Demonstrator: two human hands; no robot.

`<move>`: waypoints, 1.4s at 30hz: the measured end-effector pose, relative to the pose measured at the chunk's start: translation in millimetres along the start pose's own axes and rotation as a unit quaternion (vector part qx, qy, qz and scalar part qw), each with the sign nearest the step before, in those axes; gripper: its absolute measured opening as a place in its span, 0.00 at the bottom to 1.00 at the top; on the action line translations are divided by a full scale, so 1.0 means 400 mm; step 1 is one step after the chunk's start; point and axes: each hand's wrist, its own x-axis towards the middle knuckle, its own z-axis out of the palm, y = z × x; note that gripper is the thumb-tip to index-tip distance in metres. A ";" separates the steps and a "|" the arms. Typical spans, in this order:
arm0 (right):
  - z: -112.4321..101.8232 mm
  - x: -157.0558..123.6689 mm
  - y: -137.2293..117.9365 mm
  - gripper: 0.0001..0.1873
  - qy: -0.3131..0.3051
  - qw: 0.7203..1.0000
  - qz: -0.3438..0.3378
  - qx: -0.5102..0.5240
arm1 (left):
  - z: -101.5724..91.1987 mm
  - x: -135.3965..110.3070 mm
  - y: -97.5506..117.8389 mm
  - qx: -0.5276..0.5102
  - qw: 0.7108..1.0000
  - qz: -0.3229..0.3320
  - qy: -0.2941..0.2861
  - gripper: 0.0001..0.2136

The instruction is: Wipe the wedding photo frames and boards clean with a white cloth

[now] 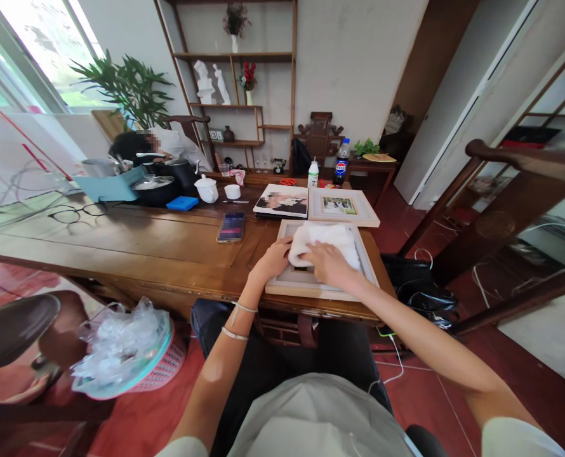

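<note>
A light wooden picture frame [320, 293] lies flat near the table's right end, in front of me. A folded white towel [339, 238] covers much of its face, with a small dark piece of the picture showing below it. My right hand [327, 261] presses on the towel, its fingers bent into the cloth. At the frame's left edge, my left hand [275, 257] holds the side, fingertips close to the towel and partly hidden. Just behind lie a second framed picture [365, 219] and a photo album [282, 200].
A phone [231, 227], a white teapot [207, 188], a blue box [108, 187], glasses [66, 216] and bottles [341, 164] stand or lie on the table [182, 254]. A basket of plastic bags [166, 368] is on the floor at left. Another person [187, 149] leans at the far side.
</note>
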 end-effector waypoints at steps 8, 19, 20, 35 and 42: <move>-0.013 -0.081 -0.139 0.20 0.020 0.999 -0.048 0.013 | 0.003 0.009 -0.016 0.015 1.000 -0.022 0.000 0.17; -0.070 -0.219 0.027 0.24 -0.055 0.996 0.068 -0.014 | 0.004 0.002 -0.005 0.034 0.999 -0.008 0.017 0.15; -0.074 -0.226 0.044 0.25 -0.063 0.994 0.085 -0.006 | 0.003 0.003 -0.005 0.035 0.999 -0.007 0.016 0.15; 0.054 -0.002 0.302 0.28 0.099 0.991 0.054 -0.071 | -0.003 0.003 0.003 0.026 0.999 -0.024 0.006 0.16; 0.030 -0.069 0.190 0.17 0.042 0.995 0.024 -0.084 | 0.006 0.004 -0.003 0.026 0.999 -0.027 0.007 0.17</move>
